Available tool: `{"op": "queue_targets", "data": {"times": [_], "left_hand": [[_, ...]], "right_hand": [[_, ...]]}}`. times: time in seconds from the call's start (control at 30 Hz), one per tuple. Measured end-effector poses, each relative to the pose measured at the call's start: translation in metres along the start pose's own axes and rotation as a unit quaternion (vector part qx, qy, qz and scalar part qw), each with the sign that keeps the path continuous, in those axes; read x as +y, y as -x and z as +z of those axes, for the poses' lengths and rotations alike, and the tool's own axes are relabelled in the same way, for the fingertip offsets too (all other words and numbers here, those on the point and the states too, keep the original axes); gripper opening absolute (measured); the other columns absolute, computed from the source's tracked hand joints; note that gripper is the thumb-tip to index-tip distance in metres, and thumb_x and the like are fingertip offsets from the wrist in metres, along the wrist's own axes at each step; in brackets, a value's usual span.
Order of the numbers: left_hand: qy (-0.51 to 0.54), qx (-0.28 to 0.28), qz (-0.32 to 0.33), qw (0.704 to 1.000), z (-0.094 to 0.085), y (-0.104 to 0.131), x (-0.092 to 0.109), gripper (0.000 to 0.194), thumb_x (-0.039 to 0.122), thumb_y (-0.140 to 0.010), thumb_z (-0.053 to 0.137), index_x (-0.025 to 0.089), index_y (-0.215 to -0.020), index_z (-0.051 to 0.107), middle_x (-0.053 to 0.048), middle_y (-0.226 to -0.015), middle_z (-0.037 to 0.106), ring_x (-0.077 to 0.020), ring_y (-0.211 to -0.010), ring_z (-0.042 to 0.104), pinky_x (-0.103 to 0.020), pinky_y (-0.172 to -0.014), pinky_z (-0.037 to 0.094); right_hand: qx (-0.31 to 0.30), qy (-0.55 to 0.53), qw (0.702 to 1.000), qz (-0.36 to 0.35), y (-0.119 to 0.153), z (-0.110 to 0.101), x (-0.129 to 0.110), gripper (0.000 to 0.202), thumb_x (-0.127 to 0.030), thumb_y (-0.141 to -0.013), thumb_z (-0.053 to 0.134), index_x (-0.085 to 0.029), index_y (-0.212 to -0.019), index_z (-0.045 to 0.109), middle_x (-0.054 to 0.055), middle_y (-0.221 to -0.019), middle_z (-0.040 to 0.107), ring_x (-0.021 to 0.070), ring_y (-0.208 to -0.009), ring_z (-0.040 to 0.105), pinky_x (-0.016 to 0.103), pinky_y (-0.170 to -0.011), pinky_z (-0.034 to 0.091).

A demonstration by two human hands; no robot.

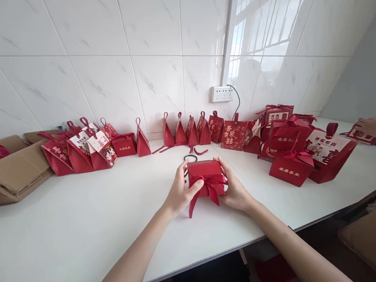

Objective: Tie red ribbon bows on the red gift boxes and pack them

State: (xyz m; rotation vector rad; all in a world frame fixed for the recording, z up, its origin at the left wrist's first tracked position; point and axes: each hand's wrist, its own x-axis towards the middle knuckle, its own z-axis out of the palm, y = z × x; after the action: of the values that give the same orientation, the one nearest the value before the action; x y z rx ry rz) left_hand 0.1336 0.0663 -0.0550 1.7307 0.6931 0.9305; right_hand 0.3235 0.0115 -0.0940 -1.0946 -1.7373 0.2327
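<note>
A small red gift box (200,169) sits between my two hands at the middle of the white table (123,225). A red ribbon (211,186) is tied in a bow across its front, with one tail hanging down toward the tabletop. My left hand (180,191) is closed on the box's left side, its thumb pressed on the bow's left part. On the right side, my right hand (233,188) grips the box, its fingers partly hidden behind it. Just behind the box lie a black ring-shaped band (190,158) and short strips of red ribbon (201,152).
Red triangular gift boxes (143,141) with loop handles line the tiled wall. A cluster of red boxes (289,170) stands to the right. Flattened cardboard (15,174) lies at left. A co-worker's hand (374,126) touches a red box at far right. A power strip (221,93) hangs above.
</note>
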Motion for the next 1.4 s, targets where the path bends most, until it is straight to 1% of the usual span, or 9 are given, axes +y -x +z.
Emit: {"op": "queue_targets", "data": {"times": [0.27, 0.5, 0.77, 0.9, 1.0, 1.13, 1.2, 1.3, 1.4], "left_hand": [[-0.142, 0.066, 0.019, 0.987, -0.009, -0.004, 0.005, 0.033, 0.044, -0.072, 0.061, 0.02, -0.094, 0.056, -0.001, -0.081, 0.061, -0.017, -0.08, 0.058, -0.029, -0.073, 0.045], [-0.123, 0.061, 0.035, 0.99, -0.013, -0.006, 0.007, 0.022, 0.04, -0.077, 0.058, 0.019, -0.078, 0.061, -0.001, -0.076, 0.064, -0.0146, -0.071, 0.057, -0.026, -0.068, 0.045], [-0.095, 0.088, 0.026, 0.991, -0.01, -0.005, 0.008, 0.034, 0.046, -0.085, 0.047, 0.019, -0.065, 0.048, 0.005, -0.053, 0.046, -0.0088, -0.048, 0.043, -0.021, -0.049, 0.037], [-0.112, 0.089, 0.106, 0.984, -0.004, 0.0, 0.009, 0.029, 0.041, -0.088, 0.045, 0.018, -0.072, 0.054, -0.003, -0.08, 0.066, -0.0111, -0.066, 0.059, -0.021, -0.058, 0.046], [-0.167, 0.039, 0.213, 0.962, 0.002, 0.006, 0.004, 0.024, 0.036, -0.088, 0.05, 0.018, -0.073, 0.056, -0.005, -0.097, 0.071, -0.0109, -0.069, 0.064, -0.02, -0.057, 0.049], [-0.245, 0.008, 0.383, 0.891, 0.01, 0.008, -0.006, 0.013, 0.027, -0.087, 0.054, 0.019, -0.078, 0.059, -0.004, -0.088, 0.074, -0.0104, -0.064, 0.067, -0.02, -0.059, 0.053], [-0.253, 0.009, 0.415, 0.874, 0.012, 0.008, -0.009, 0.01, 0.025, -0.087, 0.054, 0.019, -0.081, 0.059, -0.003, -0.083, 0.074, -0.0101, -0.06, 0.067, -0.019, -0.057, 0.054], [-0.202, 0.024, 0.378, 0.903, 0.011, 0.009, -0.009, 0.011, 0.026, -0.088, 0.053, 0.019, -0.08, 0.057, -0.004, -0.09, 0.074, -0.0068, -0.051, 0.063, -0.018, -0.052, 0.052], [-0.112, 0.104, 0.276, 0.949, 0.008, 0.007, -0.006, 0.015, 0.03, -0.088, 0.052, 0.019, -0.077, 0.053, -0.003, -0.082, 0.071, -0.0063, -0.047, 0.06, -0.018, -0.048, 0.049]], "right_hand": [[0.038, 0.01, 0.999, 0.021, 0.001, -0.001, 0.01, 0.099, -0.009, -0.07, 0.062, -0.038, -0.146, 0.006, 0.011, -0.147, 0.027, 0.0318, -0.131, 0.037, 0.046, -0.089, 0.053], [0.039, -0.012, 0.998, 0.056, 0.001, 0.0, 0.01, 0.096, -0.015, -0.07, 0.064, -0.035, -0.145, 0.008, 0.012, -0.147, 0.027, 0.032, -0.128, 0.041, 0.045, -0.083, 0.056], [0.023, -0.019, 0.998, 0.05, 0.0, -0.001, 0.008, 0.097, -0.02, -0.07, 0.066, -0.036, -0.146, 0.008, 0.01, -0.15, 0.023, 0.0323, -0.136, 0.03, 0.043, -0.085, 0.055], [0.028, -0.021, 0.998, 0.05, 0.0, 0.0, 0.008, 0.097, -0.021, -0.071, 0.067, -0.037, -0.146, 0.008, 0.01, -0.149, 0.025, 0.0318, -0.135, 0.032, 0.044, -0.085, 0.055], [0.044, 0.001, 0.998, 0.038, -0.001, 0.001, 0.008, 0.096, -0.02, -0.071, 0.067, -0.038, -0.146, 0.008, 0.011, -0.148, 0.028, 0.0312, -0.133, 0.035, 0.047, -0.089, 0.052], [0.036, 0.005, 0.999, 0.037, 0.0, 0.001, 0.006, 0.097, -0.02, -0.072, 0.068, -0.039, -0.145, 0.007, 0.011, -0.148, 0.028, 0.03, -0.125, 0.047, 0.051, -0.094, 0.048], [0.026, 0.003, 0.998, 0.052, 0.0, 0.001, 0.005, 0.1, -0.02, -0.07, 0.069, -0.039, -0.145, 0.006, 0.011, -0.147, 0.03, 0.0308, -0.123, 0.049, 0.052, -0.094, 0.048], [0.031, 0.011, 0.998, 0.055, 0.001, 0.0, 0.006, 0.099, -0.018, -0.071, 0.068, -0.04, -0.145, 0.006, 0.01, -0.146, 0.032, 0.0308, -0.125, 0.047, 0.052, -0.095, 0.047], [0.048, 0.008, 0.998, 0.035, 0.0, 0.0, 0.008, 0.098, -0.017, -0.07, 0.067, -0.039, -0.145, 0.008, 0.01, -0.148, 0.028, 0.0301, -0.129, 0.042, 0.048, -0.093, 0.05]]}}
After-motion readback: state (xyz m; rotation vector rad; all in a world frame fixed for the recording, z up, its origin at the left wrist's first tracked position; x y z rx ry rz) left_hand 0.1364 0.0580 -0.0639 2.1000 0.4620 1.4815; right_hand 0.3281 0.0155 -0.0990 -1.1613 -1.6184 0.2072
